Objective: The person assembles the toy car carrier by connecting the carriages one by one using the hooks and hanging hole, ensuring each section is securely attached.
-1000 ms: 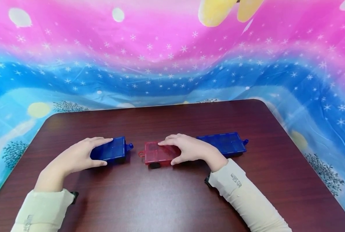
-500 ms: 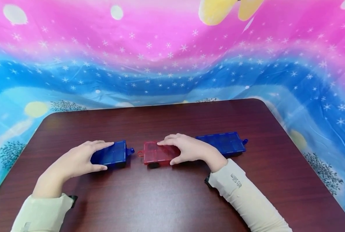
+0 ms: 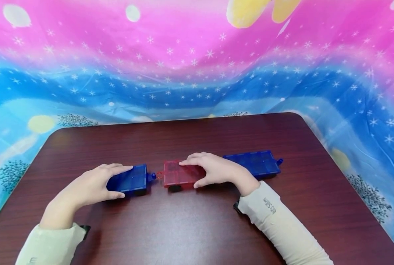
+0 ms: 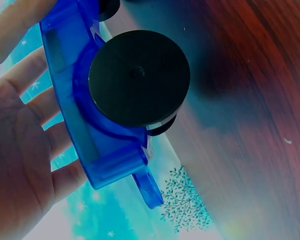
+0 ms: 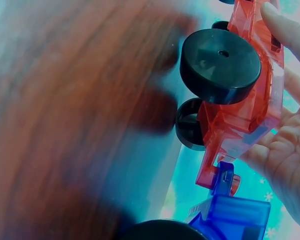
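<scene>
My left hand [image 3: 85,186] grips a flat, see-through blue toy car [image 3: 135,179] from its left end, thumb on the near side and fingers on the far side. In the left wrist view this blue toy car [image 4: 72,95] shows black wheels and a short coupling piece [image 4: 149,190]. Its right-hand hook [image 3: 152,176] is right at the wire-like loop [image 3: 160,174] of a red toy car [image 3: 175,173]. My right hand [image 3: 218,169] holds the red toy car across its right part. Behind that hand, a longer blue toy car [image 3: 251,163] is coupled to the red one, as the link [image 5: 224,177] shows.
All three toy cars stand in a row on a dark brown wooden table [image 3: 183,228] with rounded far corners. A pink and blue snowflake-patterned cloth [image 3: 197,73] hangs behind and around the table. The longer blue car has a free hook [image 3: 279,161] at its right end.
My left hand has brought its blue car slightly toward me and to the right, so its hook now meets the red loop. My right hand and the red car have barely moved.
</scene>
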Demonstrator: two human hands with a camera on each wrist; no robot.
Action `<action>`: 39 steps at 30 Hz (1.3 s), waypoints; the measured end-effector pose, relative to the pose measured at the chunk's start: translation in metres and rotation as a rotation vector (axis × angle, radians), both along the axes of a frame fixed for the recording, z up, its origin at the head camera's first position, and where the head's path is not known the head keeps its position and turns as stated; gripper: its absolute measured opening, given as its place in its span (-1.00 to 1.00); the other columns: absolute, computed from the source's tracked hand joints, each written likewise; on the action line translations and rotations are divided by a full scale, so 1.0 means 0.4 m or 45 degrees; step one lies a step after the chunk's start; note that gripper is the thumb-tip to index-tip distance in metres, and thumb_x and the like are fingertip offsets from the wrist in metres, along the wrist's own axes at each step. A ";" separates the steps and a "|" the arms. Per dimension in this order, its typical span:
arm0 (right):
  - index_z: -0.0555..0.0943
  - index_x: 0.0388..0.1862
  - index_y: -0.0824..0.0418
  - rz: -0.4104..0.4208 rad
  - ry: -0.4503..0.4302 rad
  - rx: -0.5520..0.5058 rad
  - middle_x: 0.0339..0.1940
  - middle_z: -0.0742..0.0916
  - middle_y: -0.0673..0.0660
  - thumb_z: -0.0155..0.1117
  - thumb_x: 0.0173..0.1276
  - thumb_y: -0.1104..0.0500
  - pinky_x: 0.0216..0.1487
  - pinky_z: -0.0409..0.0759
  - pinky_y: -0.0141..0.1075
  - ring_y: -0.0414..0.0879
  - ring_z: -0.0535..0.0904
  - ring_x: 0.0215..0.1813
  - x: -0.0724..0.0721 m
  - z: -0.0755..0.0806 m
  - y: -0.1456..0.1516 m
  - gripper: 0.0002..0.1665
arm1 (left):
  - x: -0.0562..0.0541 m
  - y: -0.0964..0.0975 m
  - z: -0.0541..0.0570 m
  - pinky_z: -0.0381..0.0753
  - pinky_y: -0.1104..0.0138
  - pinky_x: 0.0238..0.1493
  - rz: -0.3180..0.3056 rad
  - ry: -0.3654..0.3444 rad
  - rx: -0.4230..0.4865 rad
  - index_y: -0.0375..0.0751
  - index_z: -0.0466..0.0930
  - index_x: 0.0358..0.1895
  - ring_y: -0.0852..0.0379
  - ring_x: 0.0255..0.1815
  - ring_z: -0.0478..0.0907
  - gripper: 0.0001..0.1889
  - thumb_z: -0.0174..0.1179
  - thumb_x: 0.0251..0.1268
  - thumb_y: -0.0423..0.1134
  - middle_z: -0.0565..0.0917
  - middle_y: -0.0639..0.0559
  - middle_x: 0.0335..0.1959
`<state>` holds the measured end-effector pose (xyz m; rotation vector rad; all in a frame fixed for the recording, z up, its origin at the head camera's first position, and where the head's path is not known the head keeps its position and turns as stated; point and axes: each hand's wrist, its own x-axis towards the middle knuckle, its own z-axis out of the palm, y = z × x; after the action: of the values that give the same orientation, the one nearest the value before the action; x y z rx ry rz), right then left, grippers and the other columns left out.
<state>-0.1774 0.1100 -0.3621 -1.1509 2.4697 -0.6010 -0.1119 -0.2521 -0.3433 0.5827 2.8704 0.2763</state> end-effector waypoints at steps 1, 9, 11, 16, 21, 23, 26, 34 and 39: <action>0.38 0.49 -0.05 -0.001 -0.003 -0.001 0.45 0.47 0.08 0.50 0.21 0.01 0.33 0.51 -0.03 0.02 0.39 0.43 0.000 0.000 0.000 -0.13 | 0.001 0.001 0.000 0.62 -0.16 0.00 -0.001 -0.001 0.000 0.04 0.46 0.39 -0.29 0.22 0.49 -0.21 0.51 0.00 0.05 0.54 -0.24 0.28; 0.38 0.49 -0.07 -0.010 -0.016 -0.006 0.46 0.47 0.08 0.51 0.21 0.01 0.34 0.50 -0.01 0.03 0.38 0.44 0.001 -0.001 0.002 -0.13 | 0.000 0.008 -0.001 0.62 -0.17 0.00 0.003 -0.006 -0.007 0.07 0.45 0.39 -0.29 0.23 0.49 -0.20 0.51 0.00 0.06 0.53 -0.23 0.29; 0.38 0.49 -0.07 -0.009 -0.015 -0.007 0.45 0.47 0.07 0.51 0.21 0.01 0.35 0.48 0.00 0.03 0.37 0.45 0.001 -0.002 0.001 -0.13 | -0.001 0.011 -0.001 0.62 -0.17 0.01 0.003 -0.003 -0.009 0.07 0.45 0.39 -0.29 0.23 0.49 -0.20 0.51 0.00 0.06 0.53 -0.23 0.29; 0.37 0.49 -0.08 -0.015 -0.017 -0.004 0.45 0.47 0.07 0.50 0.21 0.00 0.36 0.47 0.01 0.03 0.37 0.44 0.002 -0.003 0.001 -0.13 | -0.002 0.016 0.000 0.59 -0.20 0.05 -0.007 0.008 -0.023 0.07 0.46 0.39 -0.30 0.25 0.48 -0.21 0.51 0.00 0.06 0.54 -0.23 0.29; 0.37 0.49 -0.09 -0.021 -0.020 0.000 0.46 0.46 0.07 0.50 0.22 -0.01 0.34 0.49 0.01 0.03 0.37 0.44 0.002 -0.002 0.000 -0.13 | -0.004 0.023 0.002 0.58 -0.21 0.08 -0.012 0.014 -0.038 0.05 0.46 0.39 -0.31 0.27 0.47 -0.20 0.50 0.01 0.06 0.53 -0.24 0.30; 0.37 0.49 -0.09 -0.022 -0.019 0.005 0.46 0.46 0.07 0.50 0.22 -0.01 0.35 0.48 0.00 0.03 0.37 0.44 0.002 -0.002 0.000 -0.13 | -0.004 0.026 0.002 0.58 -0.21 0.08 -0.016 0.015 -0.040 0.04 0.46 0.39 -0.31 0.28 0.46 -0.20 0.50 0.01 0.06 0.53 -0.25 0.31; 0.37 0.49 -0.08 -0.018 -0.011 0.006 0.45 0.47 0.07 0.50 0.22 -0.01 0.35 0.49 -0.01 0.02 0.38 0.43 0.001 -0.003 -0.001 -0.13 | -0.007 0.030 0.000 0.58 -0.21 0.08 -0.021 0.010 -0.033 0.04 0.45 0.40 -0.31 0.28 0.46 -0.20 0.50 0.01 0.06 0.53 -0.25 0.30; 0.38 0.49 -0.05 -0.005 -0.003 0.000 0.42 0.49 0.07 0.51 0.21 0.01 0.33 0.50 -0.04 0.00 0.41 0.40 0.003 0.001 -0.004 -0.13 | -0.008 0.032 -0.004 0.59 -0.20 0.08 -0.018 -0.010 -0.009 0.04 0.45 0.40 -0.31 0.27 0.46 -0.20 0.51 0.01 0.05 0.53 -0.25 0.30; 0.38 0.49 -0.04 -0.004 -0.005 -0.001 0.42 0.49 0.07 0.51 0.21 0.02 0.33 0.50 -0.03 0.01 0.41 0.40 0.004 0.004 -0.005 -0.13 | -0.006 0.031 -0.004 0.58 -0.19 0.09 -0.020 -0.017 0.009 0.04 0.45 0.40 -0.31 0.28 0.46 -0.20 0.50 0.01 0.04 0.53 -0.25 0.31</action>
<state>-0.1757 0.1081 -0.3605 -1.1452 2.4686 -0.6047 -0.1144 -0.2396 -0.3448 0.6021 2.8520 0.2865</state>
